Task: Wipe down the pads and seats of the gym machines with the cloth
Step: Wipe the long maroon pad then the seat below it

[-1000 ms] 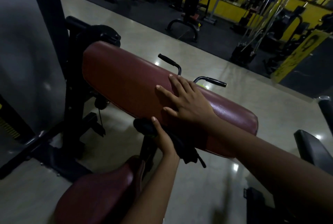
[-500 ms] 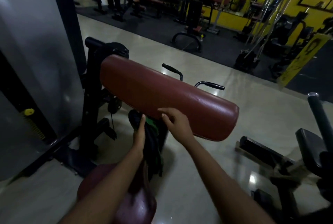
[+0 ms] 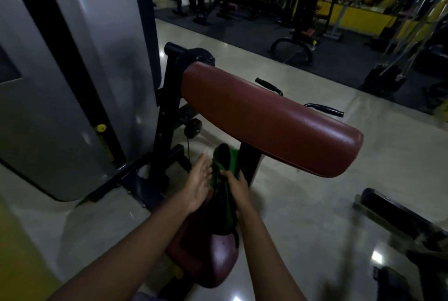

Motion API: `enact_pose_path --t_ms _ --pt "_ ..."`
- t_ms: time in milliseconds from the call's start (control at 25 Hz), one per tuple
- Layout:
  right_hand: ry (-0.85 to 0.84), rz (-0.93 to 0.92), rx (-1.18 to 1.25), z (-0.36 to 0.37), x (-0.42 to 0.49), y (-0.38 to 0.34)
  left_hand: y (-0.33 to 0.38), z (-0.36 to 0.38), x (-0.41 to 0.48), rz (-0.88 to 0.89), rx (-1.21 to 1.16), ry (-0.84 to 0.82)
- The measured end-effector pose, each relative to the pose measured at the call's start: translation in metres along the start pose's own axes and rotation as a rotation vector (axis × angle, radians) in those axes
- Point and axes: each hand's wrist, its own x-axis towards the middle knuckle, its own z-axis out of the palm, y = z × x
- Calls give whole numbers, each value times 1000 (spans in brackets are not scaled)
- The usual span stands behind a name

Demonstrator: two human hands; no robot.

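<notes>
Your right hand [image 3: 236, 189] curls its fingers round the middle of the cloth [image 3: 221, 167], which hangs bunched below the long red pad [image 3: 266, 119] and above the seat [image 3: 218, 257]. Your left hand [image 3: 198, 184] lies straight-fingered just beside it, holding nothing. The cloth looks light and limp, so gather it into a wad in your palm, since loose ends will likely trail on the glossy vinyl.

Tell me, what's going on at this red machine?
A person is cleaning gym equipment. The right hand grips a green and dark cloth, while the open left hand is held flat beside it. Both hands are below the long red pad and above the red seat. The cloth is off the long pad.
</notes>
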Motion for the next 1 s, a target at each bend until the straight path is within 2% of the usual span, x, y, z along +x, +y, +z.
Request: enact_pose_path --t_ms 120,360,520,640,760,880,1000 --pt "57 -17 -43 8 -9 1 -4 -43 5 110 71 148" --pt "10 -63 -400 13 -18 39 -80 -116 10 114 62 382" --pt "-174 -35 -610 1 -21 69 -132 -123 -24 74 -55 579" --pt "-348 -101 -809 -19 -17 98 -172 -112 -43 39 -149 768" --pt "-492 -289 -1068 -38 -7 125 -211 -93 -55 -28 -207 944" --pt "-556 -579 -1429 -43 4 151 -252 -85 -43 -63 -264 1010" --pt "-699 -846 -1578 -42 10 196 -307 -90 -2 -70 -389 1037"
